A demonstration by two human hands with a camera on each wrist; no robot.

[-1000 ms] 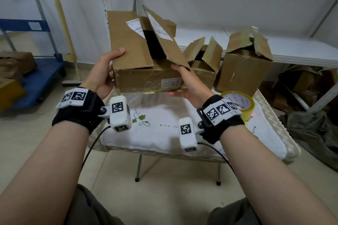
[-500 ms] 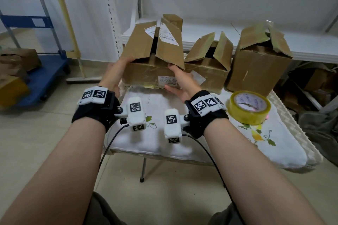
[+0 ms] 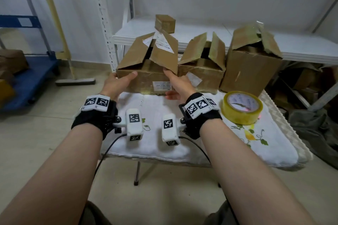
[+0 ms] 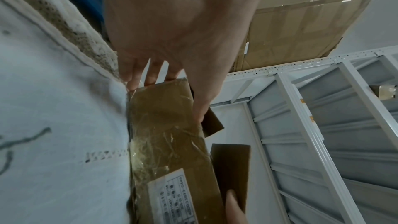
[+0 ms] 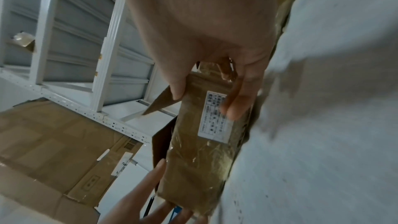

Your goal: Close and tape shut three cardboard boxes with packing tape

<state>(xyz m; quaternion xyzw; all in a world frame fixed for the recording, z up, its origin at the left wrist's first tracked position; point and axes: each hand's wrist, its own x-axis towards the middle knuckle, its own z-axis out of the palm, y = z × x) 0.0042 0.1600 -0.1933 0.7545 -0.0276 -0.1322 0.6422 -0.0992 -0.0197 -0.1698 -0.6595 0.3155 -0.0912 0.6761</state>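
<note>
- We are gripping the long brown cardboard box (image 3: 142,78) at 12 o'clock with both hands: left hand (image 3: 117,83) round its left corner, right hand (image 3: 178,86) on its labelled front.
- The box is sitting on the white embroidered cloth (image 3: 210,144), flaps up.
- The yellow roll of packing tape (image 3: 242,107) is lying at 2 o'clock.
- Two more open brown cardboard boxes (image 3: 203,76) are standing beyond.

A white printed label (image 4: 170,193) sits on the front of the leftmost cardboard box (image 3: 146,76); the digits "0446" can be read at its edge, the rest is blurred. Torn shipping labels (image 3: 161,43) on that box's flaps are unreadable.
</note>
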